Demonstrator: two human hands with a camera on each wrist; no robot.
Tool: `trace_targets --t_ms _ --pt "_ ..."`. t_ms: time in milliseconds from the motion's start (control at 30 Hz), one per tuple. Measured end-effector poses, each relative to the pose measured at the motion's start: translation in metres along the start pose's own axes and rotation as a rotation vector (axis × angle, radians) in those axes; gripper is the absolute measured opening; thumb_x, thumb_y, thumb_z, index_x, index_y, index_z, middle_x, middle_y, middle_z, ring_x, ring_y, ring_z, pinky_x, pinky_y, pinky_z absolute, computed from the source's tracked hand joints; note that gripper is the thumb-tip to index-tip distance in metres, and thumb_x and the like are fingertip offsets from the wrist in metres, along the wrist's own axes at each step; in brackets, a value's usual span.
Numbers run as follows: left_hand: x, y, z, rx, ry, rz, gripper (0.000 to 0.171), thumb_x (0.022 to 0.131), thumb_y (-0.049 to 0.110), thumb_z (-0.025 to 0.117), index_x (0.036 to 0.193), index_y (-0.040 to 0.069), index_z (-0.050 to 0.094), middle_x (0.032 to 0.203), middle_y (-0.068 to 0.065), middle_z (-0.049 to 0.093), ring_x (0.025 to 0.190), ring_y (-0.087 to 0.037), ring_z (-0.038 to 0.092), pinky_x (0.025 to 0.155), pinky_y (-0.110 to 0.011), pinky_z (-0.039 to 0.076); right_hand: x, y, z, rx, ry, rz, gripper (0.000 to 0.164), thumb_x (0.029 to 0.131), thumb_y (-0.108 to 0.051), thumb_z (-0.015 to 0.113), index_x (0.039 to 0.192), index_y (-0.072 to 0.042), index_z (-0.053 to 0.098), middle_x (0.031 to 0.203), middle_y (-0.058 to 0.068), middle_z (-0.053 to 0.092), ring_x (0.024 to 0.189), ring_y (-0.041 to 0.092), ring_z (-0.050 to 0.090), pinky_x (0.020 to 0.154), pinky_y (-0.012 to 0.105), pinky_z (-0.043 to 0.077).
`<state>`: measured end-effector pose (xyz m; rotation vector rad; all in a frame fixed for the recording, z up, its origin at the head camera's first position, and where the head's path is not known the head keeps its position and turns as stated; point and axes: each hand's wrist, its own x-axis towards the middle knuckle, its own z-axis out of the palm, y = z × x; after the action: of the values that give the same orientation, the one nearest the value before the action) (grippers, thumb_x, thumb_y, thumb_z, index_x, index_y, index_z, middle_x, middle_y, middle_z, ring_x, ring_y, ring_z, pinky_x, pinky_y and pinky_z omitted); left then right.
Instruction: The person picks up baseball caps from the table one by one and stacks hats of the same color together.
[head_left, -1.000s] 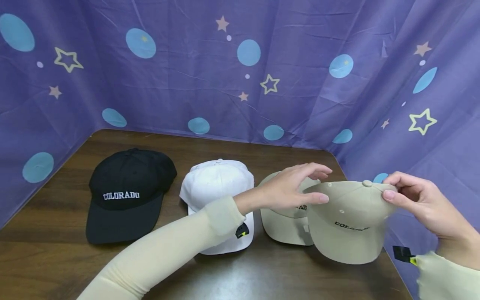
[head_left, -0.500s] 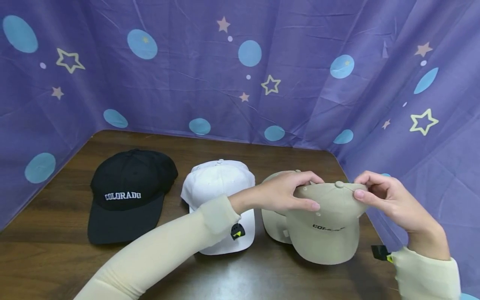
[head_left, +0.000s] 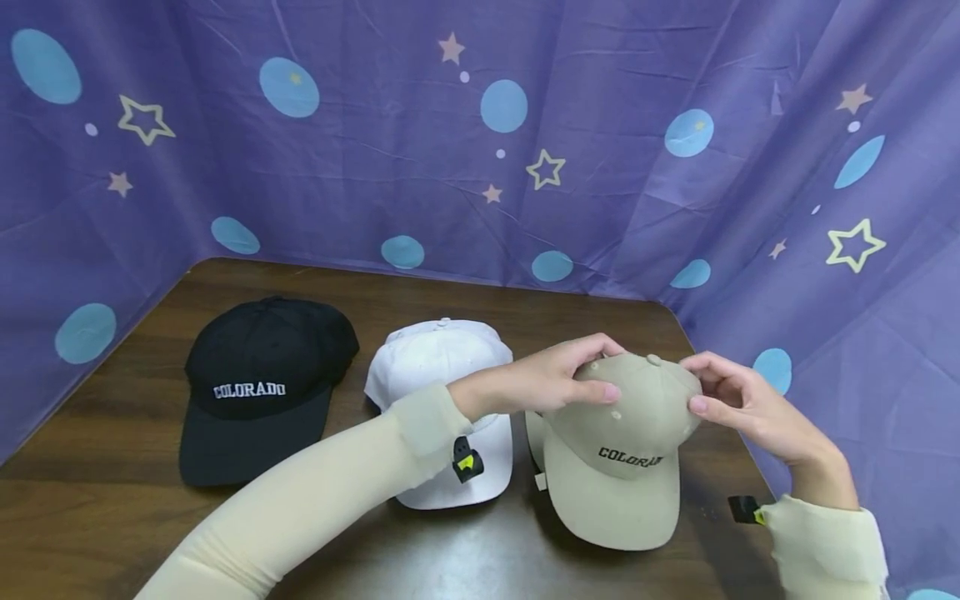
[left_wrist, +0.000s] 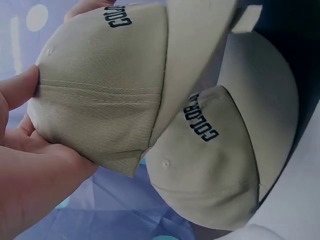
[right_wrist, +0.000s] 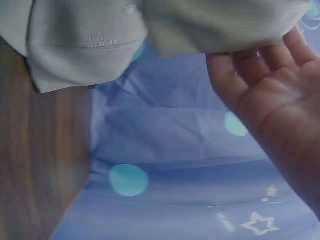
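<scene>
A beige baseball cap point(head_left: 637, 417) lettered COLORADO is held up between both hands, its brim pointing down toward me. My left hand point(head_left: 536, 383) grips the crown's left side, thumb in front and fingers behind. On the opposite side, my right hand point(head_left: 768, 412) pinches the crown between thumb and fingers. A second beige cap point(left_wrist: 215, 170) sits directly behind and below the held one, with a gap between them in the left wrist view. From the head view it is mostly hidden, only part of its brim showing. A small white tag point(head_left: 541, 482) pokes out beside the held cap's brim.
A white cap point(head_left: 442, 358) stands left of the beige ones, partly covered by my left forearm. Farther left sits a black COLORADO cap point(head_left: 262, 358). All rest on a brown wooden table point(head_left: 90, 500), enclosed by a purple starry curtain point(head_left: 405, 167).
The held beige cap has moved left, in front of the other beige cap, now nearly covering it. My right hand travelled left with it; my left hand has come to grip its crown.
</scene>
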<state>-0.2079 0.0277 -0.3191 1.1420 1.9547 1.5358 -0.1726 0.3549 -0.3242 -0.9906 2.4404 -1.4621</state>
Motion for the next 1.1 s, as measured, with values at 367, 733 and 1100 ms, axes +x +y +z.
trace_targets --t_ms 367,733,1100 --pt "0.016 -0.019 -0.016 0.021 0.127 -0.224 0.036 0.106 0.02 0.068 0.14 0.013 0.058 0.129 -0.001 0.065 0.112 -0.011 0.061 0.097 -0.027 0.049 0.024 0.047 -0.003 0.153 0.032 0.066 0.043 0.101 0.012 0.057 0.142 -0.003 0.057 0.116 0.002 0.075 0.102 0.013 0.072 0.086 0.028 0.059" --pt "0.028 -0.032 -0.018 0.183 0.21 -0.383 0.032 0.107 0.021 0.064 0.137 0.01 0.06 0.137 -0.009 0.062 0.122 -0.02 0.058 0.103 -0.035 0.049 0.045 0.083 -0.002 0.179 -0.014 0.179 0.038 0.106 0.0 0.059 0.144 -0.005 0.057 0.117 0.002 0.073 0.105 0.013 0.071 0.09 0.029 0.058" --pt "0.029 -0.036 -0.007 0.471 0.256 -0.475 0.041 0.109 0.029 0.06 0.146 0.013 0.057 0.143 -0.011 0.048 0.134 -0.034 0.044 0.113 -0.042 0.042 0.042 0.096 0.006 0.084 0.054 0.255 0.042 0.104 -0.007 0.068 0.142 0.003 0.053 0.11 0.005 0.071 0.098 0.015 0.071 0.086 0.031 0.059"
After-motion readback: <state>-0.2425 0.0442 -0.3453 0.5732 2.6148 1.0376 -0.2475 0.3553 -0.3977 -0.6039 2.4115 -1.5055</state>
